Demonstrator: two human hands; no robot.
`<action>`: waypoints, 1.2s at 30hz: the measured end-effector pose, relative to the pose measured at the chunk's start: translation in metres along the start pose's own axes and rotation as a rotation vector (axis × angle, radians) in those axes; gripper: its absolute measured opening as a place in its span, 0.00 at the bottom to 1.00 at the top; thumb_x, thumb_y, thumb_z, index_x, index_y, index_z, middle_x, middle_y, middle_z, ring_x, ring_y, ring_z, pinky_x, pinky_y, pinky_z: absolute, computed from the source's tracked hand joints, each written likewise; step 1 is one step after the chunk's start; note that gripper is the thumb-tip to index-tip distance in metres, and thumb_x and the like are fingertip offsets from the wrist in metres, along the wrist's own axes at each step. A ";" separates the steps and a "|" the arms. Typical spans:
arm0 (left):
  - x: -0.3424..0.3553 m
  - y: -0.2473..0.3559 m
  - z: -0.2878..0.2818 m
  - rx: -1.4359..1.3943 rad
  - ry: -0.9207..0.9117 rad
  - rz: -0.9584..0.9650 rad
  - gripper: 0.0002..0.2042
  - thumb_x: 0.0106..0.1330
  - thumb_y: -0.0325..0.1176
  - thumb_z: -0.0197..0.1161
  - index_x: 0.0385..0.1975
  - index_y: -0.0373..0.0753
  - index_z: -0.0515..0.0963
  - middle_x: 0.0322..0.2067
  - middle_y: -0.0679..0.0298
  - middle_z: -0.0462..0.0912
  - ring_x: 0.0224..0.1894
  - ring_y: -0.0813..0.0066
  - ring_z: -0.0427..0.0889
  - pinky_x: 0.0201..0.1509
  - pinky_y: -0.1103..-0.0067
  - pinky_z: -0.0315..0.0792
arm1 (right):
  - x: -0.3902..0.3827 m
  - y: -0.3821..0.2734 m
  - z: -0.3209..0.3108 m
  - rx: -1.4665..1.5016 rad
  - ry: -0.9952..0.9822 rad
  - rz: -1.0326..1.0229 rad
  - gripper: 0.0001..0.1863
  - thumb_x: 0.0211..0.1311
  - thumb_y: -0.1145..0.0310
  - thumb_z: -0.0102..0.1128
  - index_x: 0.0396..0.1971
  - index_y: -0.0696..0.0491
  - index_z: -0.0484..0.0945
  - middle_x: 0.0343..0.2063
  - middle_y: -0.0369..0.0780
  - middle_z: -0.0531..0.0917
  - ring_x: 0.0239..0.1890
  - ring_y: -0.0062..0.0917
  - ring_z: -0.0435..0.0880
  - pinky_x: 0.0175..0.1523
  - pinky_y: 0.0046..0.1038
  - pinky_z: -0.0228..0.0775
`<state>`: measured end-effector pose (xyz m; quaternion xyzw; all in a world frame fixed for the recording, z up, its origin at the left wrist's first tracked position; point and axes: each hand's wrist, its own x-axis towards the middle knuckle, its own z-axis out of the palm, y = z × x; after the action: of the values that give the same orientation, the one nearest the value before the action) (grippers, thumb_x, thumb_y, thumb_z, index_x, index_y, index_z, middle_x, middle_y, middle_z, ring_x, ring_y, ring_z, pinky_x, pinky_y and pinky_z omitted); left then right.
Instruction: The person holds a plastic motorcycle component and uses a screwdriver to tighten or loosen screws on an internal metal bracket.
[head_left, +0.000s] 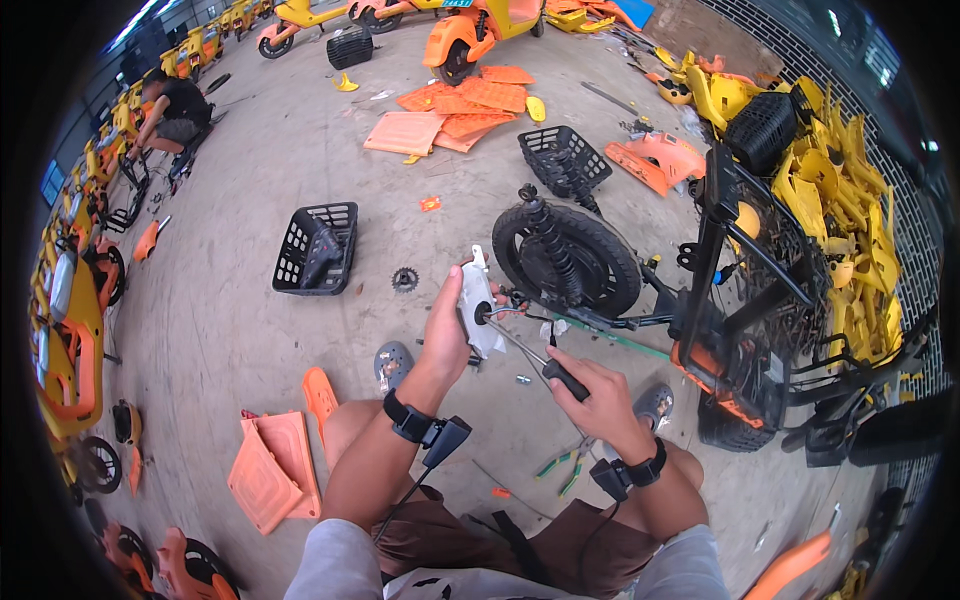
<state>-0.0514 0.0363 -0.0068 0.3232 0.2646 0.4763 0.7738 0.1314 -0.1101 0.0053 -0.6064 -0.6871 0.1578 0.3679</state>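
Observation:
Upright in front of me, my left hand (pixel 447 325) grips a white plastic housing (pixel 474 292) with a mounting tab on top. A round black grommet (pixel 482 313) sits in it, and a thin cable leads off from there. My right hand (pixel 603 397) is closed around the black handle of a screwdriver (pixel 566 380). The shaft points up and left, and its tip meets the housing at or beside the grommet; exactly where it touches is too small to tell. Below the right hand, green-handled pliers (pixel 566 465) lie on the floor.
A partly stripped scooter frame (pixel 700 290) and a wheel (pixel 566 262) lie at right. Black baskets (pixel 316 250), a sprocket (pixel 405 280) and orange panels (pixel 270 470) are scattered around. Yellow panels (pixel 840 200) are heaped far right. Another person (pixel 180 118) crouches far left beside lined-up scooters.

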 end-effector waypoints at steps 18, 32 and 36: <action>0.000 -0.012 -0.001 0.219 -0.004 0.011 0.27 0.75 0.57 0.35 0.52 0.37 0.67 0.33 0.61 0.76 0.35 0.69 0.79 0.43 0.70 0.77 | -0.006 -0.005 -0.004 -0.008 -0.074 0.061 0.19 0.57 0.63 0.65 0.50 0.48 0.80 0.18 0.40 0.78 0.22 0.33 0.80 0.27 0.29 0.70; 0.004 -0.002 0.013 -0.272 -0.108 -0.134 0.30 0.72 0.62 0.31 0.52 0.42 0.67 0.33 0.57 0.77 0.36 0.57 0.78 0.44 0.60 0.75 | 0.005 0.003 -0.042 0.874 -0.418 0.569 0.19 0.66 0.65 0.60 0.53 0.58 0.76 0.18 0.32 0.74 0.17 0.12 0.72 0.21 0.17 0.62; 0.003 -0.002 0.016 -0.292 -0.151 -0.207 0.29 0.73 0.59 0.34 0.54 0.40 0.68 0.38 0.53 0.78 0.43 0.53 0.80 0.47 0.58 0.76 | 0.004 0.010 -0.035 0.975 -0.063 0.488 0.18 0.62 0.70 0.63 0.50 0.60 0.76 0.22 0.32 0.76 0.19 0.12 0.74 0.24 0.16 0.64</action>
<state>-0.0373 0.0345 0.0023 0.2134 0.1656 0.4018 0.8750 0.1625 -0.1123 0.0238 -0.5024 -0.3841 0.5569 0.5384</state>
